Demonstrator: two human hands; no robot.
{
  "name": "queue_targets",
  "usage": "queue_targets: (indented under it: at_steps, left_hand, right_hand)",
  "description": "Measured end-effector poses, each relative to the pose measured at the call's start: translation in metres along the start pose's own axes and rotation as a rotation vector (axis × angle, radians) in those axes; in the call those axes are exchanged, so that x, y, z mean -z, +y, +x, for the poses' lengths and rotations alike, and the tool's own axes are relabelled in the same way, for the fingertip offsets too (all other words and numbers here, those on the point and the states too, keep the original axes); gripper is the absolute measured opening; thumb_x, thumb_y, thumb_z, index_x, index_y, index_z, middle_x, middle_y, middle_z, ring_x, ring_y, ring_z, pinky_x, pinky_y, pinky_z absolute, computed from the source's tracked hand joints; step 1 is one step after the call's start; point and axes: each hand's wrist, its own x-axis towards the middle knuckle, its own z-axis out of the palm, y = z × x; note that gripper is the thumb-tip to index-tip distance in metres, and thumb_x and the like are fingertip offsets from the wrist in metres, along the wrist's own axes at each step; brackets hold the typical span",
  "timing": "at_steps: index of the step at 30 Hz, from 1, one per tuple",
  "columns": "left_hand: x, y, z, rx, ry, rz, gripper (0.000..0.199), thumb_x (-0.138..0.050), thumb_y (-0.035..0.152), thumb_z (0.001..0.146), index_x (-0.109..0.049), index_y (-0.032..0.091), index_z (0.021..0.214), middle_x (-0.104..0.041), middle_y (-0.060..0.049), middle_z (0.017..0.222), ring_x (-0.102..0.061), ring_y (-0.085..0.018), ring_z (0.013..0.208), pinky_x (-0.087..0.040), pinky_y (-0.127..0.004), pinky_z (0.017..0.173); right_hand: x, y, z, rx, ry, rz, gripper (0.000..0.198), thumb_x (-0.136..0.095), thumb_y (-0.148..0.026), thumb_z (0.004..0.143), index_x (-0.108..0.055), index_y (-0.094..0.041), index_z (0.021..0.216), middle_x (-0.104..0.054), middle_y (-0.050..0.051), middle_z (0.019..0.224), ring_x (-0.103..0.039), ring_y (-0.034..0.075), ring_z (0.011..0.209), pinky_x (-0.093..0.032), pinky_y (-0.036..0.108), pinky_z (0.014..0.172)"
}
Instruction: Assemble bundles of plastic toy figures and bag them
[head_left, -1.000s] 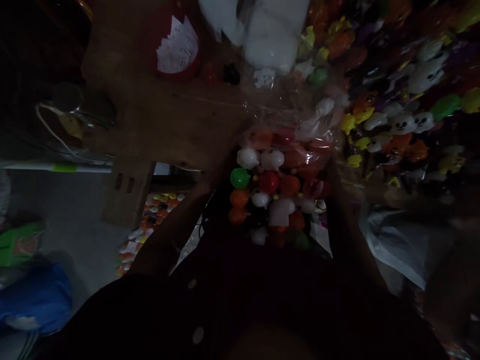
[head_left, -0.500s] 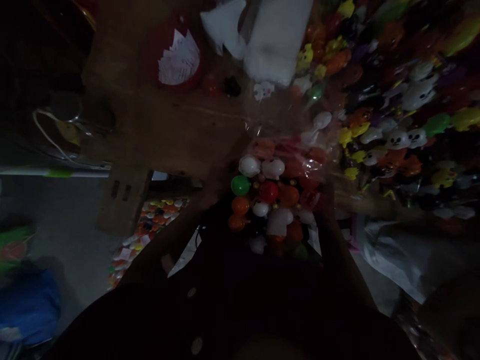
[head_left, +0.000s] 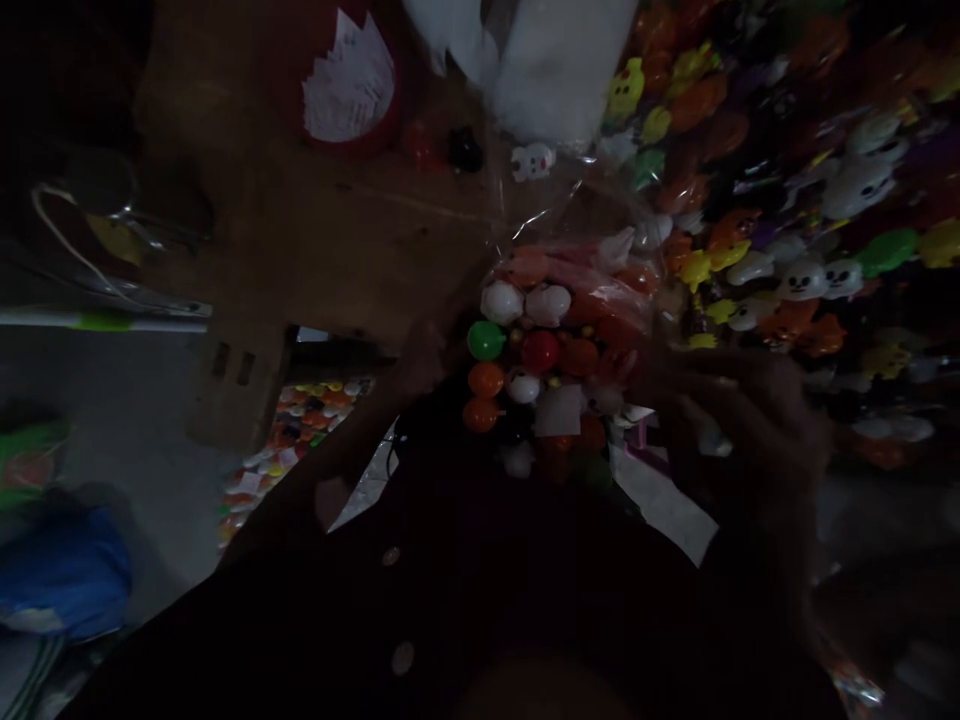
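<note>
A clear plastic bag full of small plastic toys lies at the table's near edge, against my body. Round green, orange, white and red toys show through it, and a small white paper sits among the lower ones. My left hand is at the bag's left side, closed on it, its fingertips lost in shadow. To the right of the bag is my right hand, apart from it, fingers stretched leftward and somewhat blurred. I see nothing in that hand.
A big heap of toys covers the right side. On the wooden table are a red tub of paper slips, white plastic packs and a few loose toys. More bagged toys lie below left, near a blue bundle.
My right hand has come off the bag's right side and moved right. My left hand stays at the bag. The view has shifted slightly.
</note>
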Motion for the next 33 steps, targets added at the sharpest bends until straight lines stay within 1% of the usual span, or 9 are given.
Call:
queue_targets:
  at_steps: [3, 6, 8, 10, 13, 17, 21, 28, 33]
  left_hand:
    - [-0.001, -0.001, 0.0, -0.027, -0.008, -0.057, 0.035, -0.063, 0.043, 0.092, -0.067, 0.024, 0.121, -0.075, -0.005, 0.12, -0.071, -0.028, 0.11, -0.058, -0.045, 0.094]
    - [0.0, 0.002, 0.002, -0.053, -0.016, -0.077, 0.035, -0.063, 0.046, 0.093, -0.066, 0.027, 0.122, -0.074, -0.003, 0.121, -0.07, -0.028, 0.114, -0.058, -0.046, 0.098]
    - [-0.001, 0.004, 0.003, -0.066, 0.012, -0.048, 0.035, -0.062, 0.049, 0.094, -0.065, 0.029, 0.124, -0.074, -0.002, 0.119, -0.069, -0.028, 0.115, -0.057, -0.046, 0.099]
    - [-0.003, 0.004, 0.004, -0.074, 0.056, -0.001, 0.035, -0.061, 0.049, 0.095, -0.063, 0.03, 0.125, -0.073, -0.002, 0.118, -0.068, -0.027, 0.115, -0.057, -0.045, 0.099]
    - [-0.009, 0.001, 0.008, -0.092, 0.105, 0.02, 0.034, -0.062, 0.047, 0.095, -0.063, 0.03, 0.125, -0.073, -0.002, 0.118, -0.068, -0.027, 0.115, -0.057, -0.045, 0.098]
    - [-0.019, -0.003, 0.02, -0.064, 0.182, -0.069, 0.031, -0.055, 0.042, 0.099, -0.06, 0.032, 0.128, -0.073, -0.002, 0.12, -0.071, -0.027, 0.11, -0.06, -0.047, 0.092]
    - [-0.021, -0.001, 0.034, -0.063, 0.319, -0.057, 0.032, -0.056, 0.042, 0.101, -0.059, 0.034, 0.132, -0.074, -0.004, 0.118, -0.072, -0.027, 0.109, -0.059, -0.05, 0.093]
    - [-0.003, 0.023, 0.04, -0.254, 0.272, 0.016, 0.027, -0.048, 0.044, 0.106, -0.069, 0.03, 0.115, -0.076, 0.0, 0.119, -0.072, -0.021, 0.109, -0.061, -0.047, 0.096]
    - [0.015, 0.053, 0.043, -0.425, 0.214, 0.278, 0.025, -0.051, 0.043, 0.106, -0.073, 0.03, 0.103, -0.075, -0.001, 0.102, -0.07, -0.021, 0.096, -0.06, -0.044, 0.089]
  right_hand:
    - [0.004, -0.01, 0.012, 0.198, -0.221, -0.007, 0.038, -0.057, -0.023, 0.101, -0.061, -0.04, 0.134, -0.068, 0.007, 0.126, -0.063, 0.029, 0.105, -0.047, 0.046, 0.083]
    - [-0.008, -0.012, 0.023, 0.379, -0.252, -0.022, 0.029, -0.054, -0.023, 0.103, -0.065, -0.034, 0.127, -0.068, 0.007, 0.117, -0.06, 0.025, 0.1, -0.043, 0.041, 0.079]
    - [-0.014, -0.012, 0.03, 0.412, -0.246, 0.024, 0.022, -0.053, -0.02, 0.103, -0.066, -0.029, 0.119, -0.069, 0.006, 0.115, -0.058, 0.024, 0.099, -0.042, 0.04, 0.079]
    - [-0.014, -0.013, 0.036, 0.379, -0.271, 0.092, 0.019, -0.051, -0.018, 0.104, -0.066, -0.025, 0.115, -0.07, 0.006, 0.114, -0.057, 0.022, 0.099, -0.043, 0.039, 0.082]
    - [-0.01, -0.016, 0.043, 0.291, -0.314, 0.176, 0.019, -0.047, -0.018, 0.105, -0.065, -0.021, 0.111, -0.07, 0.007, 0.1, -0.057, 0.021, 0.093, -0.045, 0.038, 0.083]
    - [-0.013, -0.02, 0.05, 0.206, -0.219, 0.132, 0.018, -0.05, -0.021, 0.104, -0.066, -0.022, 0.113, -0.071, 0.007, 0.098, -0.061, 0.022, 0.092, -0.045, 0.037, 0.081]
    - [-0.022, -0.021, 0.053, 0.219, -0.162, 0.114, 0.016, -0.055, -0.022, 0.102, -0.065, -0.022, 0.115, -0.072, 0.006, 0.097, -0.06, 0.021, 0.09, -0.042, 0.037, 0.082]
    - [-0.021, -0.026, 0.055, 0.262, -0.175, 0.008, 0.018, -0.049, -0.018, 0.104, -0.067, -0.02, 0.106, -0.072, 0.005, 0.097, -0.056, 0.022, 0.09, -0.037, 0.039, 0.083]
    - [-0.022, -0.03, 0.056, 0.224, -0.15, -0.002, 0.022, -0.049, -0.022, 0.105, -0.068, -0.024, 0.116, -0.071, 0.005, 0.098, -0.055, 0.023, 0.093, -0.037, 0.041, 0.084]
